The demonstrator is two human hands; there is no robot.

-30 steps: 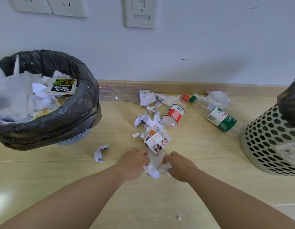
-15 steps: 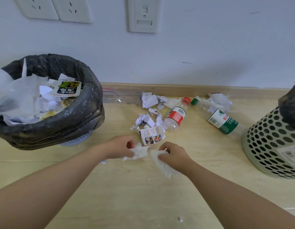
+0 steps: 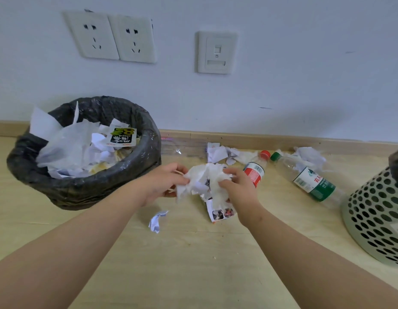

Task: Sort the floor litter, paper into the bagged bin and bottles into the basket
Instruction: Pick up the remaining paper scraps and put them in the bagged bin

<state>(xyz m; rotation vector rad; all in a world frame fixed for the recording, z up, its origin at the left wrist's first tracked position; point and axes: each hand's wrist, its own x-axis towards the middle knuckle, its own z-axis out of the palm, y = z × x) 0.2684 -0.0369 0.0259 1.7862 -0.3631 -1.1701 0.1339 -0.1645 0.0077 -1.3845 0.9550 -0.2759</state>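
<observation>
My left hand (image 3: 164,184) and my right hand (image 3: 238,186) together hold a bunch of crumpled white paper (image 3: 204,180) above the floor, just right of the bagged bin (image 3: 135,175). The bin has a black liner and is heaped with paper. A red-capped bottle (image 3: 256,170) and a green-labelled bottle (image 3: 314,181) lie on the floor to the right. The perforated pale green basket (image 3: 376,217) stands at the far right. Loose paper scraps (image 3: 218,151) lie by the baseboard, a printed piece (image 3: 220,211) under my right hand, and a small scrap (image 3: 156,221) lies lower left.
The wall with two sockets (image 3: 111,39) and a switch plate (image 3: 215,52) is straight ahead, with a wooden baseboard (image 3: 282,139) along its foot. A black bag (image 3: 397,168) drapes over the basket's top at the right edge. Wooden floor stretches toward me.
Both hands gathered paper on the floor and lifted it up, toward the bin side. The view tilted up, showing more of the wall.
</observation>
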